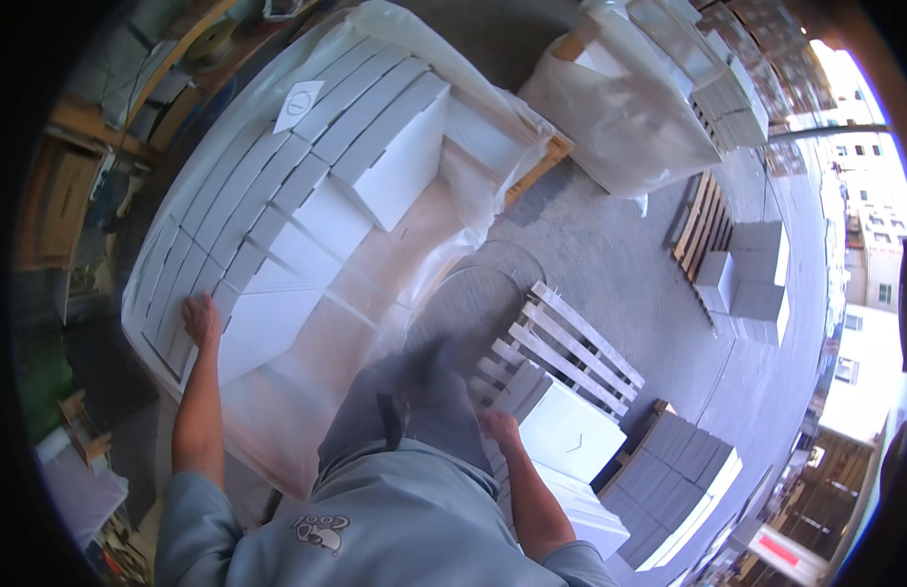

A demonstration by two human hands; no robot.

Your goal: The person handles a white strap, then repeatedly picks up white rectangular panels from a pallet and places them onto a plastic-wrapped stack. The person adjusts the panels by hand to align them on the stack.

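Rows of white flat cartons [277, 191] stand packed on edge inside a large load lined with clear plastic film [404, 29]. At the near left end of these rows, my left hand [201, 318] is closed at the top edge of a white carton, its fingers curled down. Low on my right side, my right hand [499, 428] is beside a stack of white cartons [571, 430], at its near left edge. Its fingers are small and partly hidden, so I cannot tell whether they grip. A white paper sheet [298, 105] lies on top of the packed rows.
A slatted wooden pallet [575, 338] lies beyond the right-hand stack. More cartons stand on a pallet at lower right [673, 470] and in a group farther right [761, 274]. A film-wrapped load [629, 108] stands at the far side. Wooden shelving [82, 137] lines the left.
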